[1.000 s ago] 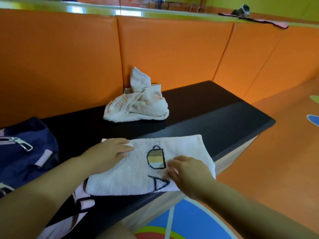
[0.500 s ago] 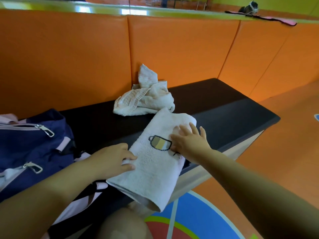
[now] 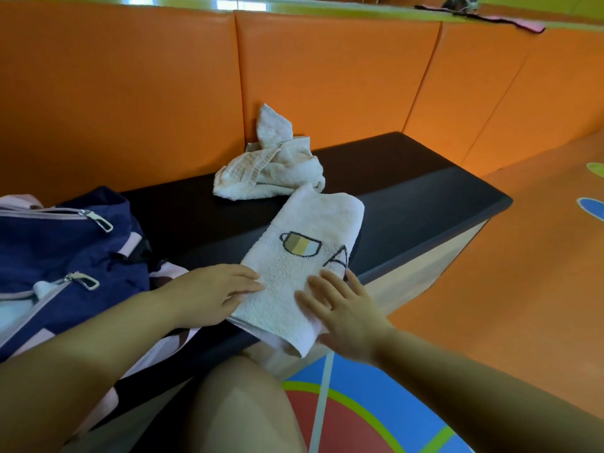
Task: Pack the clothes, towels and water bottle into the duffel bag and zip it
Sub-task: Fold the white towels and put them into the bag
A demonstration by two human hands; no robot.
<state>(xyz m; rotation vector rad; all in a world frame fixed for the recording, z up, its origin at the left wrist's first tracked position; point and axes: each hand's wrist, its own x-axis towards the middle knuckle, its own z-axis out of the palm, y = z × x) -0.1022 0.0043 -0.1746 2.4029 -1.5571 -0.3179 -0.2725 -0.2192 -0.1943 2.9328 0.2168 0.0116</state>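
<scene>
- Nearest, both hands lie flat and apart on the folded towel [image 3: 304, 273]. The left hand [image 3: 215, 291] sets straight fingers on its left edge, and the right hand [image 3: 343, 317] spreads over its near end. Neither curls round it.
- The folded towel lies aslant on the black bench [image 3: 425, 197], its near end overhanging the front edge.
- Step in hand, as I judge it: smoothing 1 of 2 towels before packing. The next move calls for a grip that keeps the fold, then a carry left to the duffel bag [image 3: 65, 250], which sits on the bench beside the left forearm.
- Readable marks: an embroidered striped cup [image 3: 300, 245] and 1 outlined letter "A" [image 3: 338, 261]; no brand shows.
- Farther back, the crumpled towel [image 3: 271, 168] waits unfolded, at or touching the folded one's far end.
- No bottle or clothes are in view.
</scene>
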